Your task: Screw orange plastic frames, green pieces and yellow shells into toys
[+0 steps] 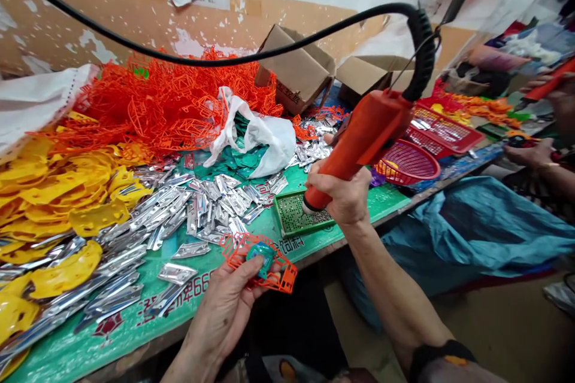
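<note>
Orange screwdriver [359,137] matt plastic; silver strips [211,203] glossy foil; boxes [296,69] cardboard.

both forearms are bare, no sleeves reach them. the left hand [227,305] wears no glove and no ring. the right hand [344,194] is also ungloved; well behind it, a black band with an orange mark [442,359] goes around the arm.

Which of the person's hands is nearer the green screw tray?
Right. The right hand grips the orange electric screwdriver with its tip down over the green screw tray. The left hand holds an orange frame part nearer the table edge, apart from the tray.
</note>
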A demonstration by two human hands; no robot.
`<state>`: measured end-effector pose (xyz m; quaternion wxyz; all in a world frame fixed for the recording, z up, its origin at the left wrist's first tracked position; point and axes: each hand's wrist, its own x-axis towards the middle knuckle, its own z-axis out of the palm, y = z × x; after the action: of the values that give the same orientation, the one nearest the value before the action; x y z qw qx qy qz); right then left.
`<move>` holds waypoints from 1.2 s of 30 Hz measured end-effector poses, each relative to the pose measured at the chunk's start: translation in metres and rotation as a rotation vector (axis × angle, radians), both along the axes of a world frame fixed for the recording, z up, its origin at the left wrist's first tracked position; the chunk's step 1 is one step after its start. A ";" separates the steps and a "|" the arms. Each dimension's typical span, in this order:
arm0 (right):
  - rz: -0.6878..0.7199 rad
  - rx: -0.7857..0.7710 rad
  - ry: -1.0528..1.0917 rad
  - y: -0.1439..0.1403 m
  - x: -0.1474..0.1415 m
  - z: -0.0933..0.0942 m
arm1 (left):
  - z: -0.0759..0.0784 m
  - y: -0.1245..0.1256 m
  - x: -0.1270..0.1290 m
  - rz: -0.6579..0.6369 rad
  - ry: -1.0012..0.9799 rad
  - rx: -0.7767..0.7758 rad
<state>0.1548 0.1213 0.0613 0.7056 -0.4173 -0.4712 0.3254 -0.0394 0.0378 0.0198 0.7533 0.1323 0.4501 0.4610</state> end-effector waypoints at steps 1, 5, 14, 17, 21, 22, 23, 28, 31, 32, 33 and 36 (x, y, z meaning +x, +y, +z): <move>-0.014 -0.004 -0.007 0.001 0.000 0.000 | 0.000 0.000 0.000 -0.002 0.007 -0.004; -0.039 -0.010 -0.024 0.006 0.002 -0.002 | -0.002 0.001 0.000 -0.001 0.020 -0.015; -0.065 -0.009 0.008 0.011 0.001 -0.005 | -0.003 0.000 0.001 -0.006 0.038 -0.023; -0.067 -0.009 0.017 0.013 0.002 -0.005 | -0.003 0.000 0.001 -0.005 0.029 -0.019; -0.062 -0.025 0.024 0.014 0.001 -0.007 | -0.003 0.000 0.001 -0.026 0.010 -0.029; -0.060 -0.028 0.027 0.014 0.001 -0.007 | -0.003 0.000 0.001 -0.023 0.005 -0.032; -0.060 -0.029 0.029 0.013 0.001 -0.008 | -0.003 0.001 0.001 -0.018 0.002 -0.032; -0.051 -0.009 0.026 0.013 0.000 -0.007 | -0.002 0.001 0.002 -0.008 0.008 -0.026; -0.057 -0.015 0.008 0.012 -0.001 -0.006 | -0.001 0.002 0.002 -0.009 0.016 -0.029; -0.059 -0.016 0.005 0.012 -0.002 -0.006 | 0.000 0.002 0.002 -0.005 0.021 -0.030; -0.059 -0.012 0.006 0.012 -0.003 -0.006 | 0.000 0.002 0.003 -0.001 0.024 -0.032; -0.048 0.005 0.022 0.012 -0.004 -0.007 | 0.001 0.002 0.003 0.012 0.021 -0.036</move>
<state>0.1509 0.1337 0.0539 0.7196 -0.4232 -0.4538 0.3118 -0.0367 0.0394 0.0208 0.7480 0.1209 0.4671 0.4558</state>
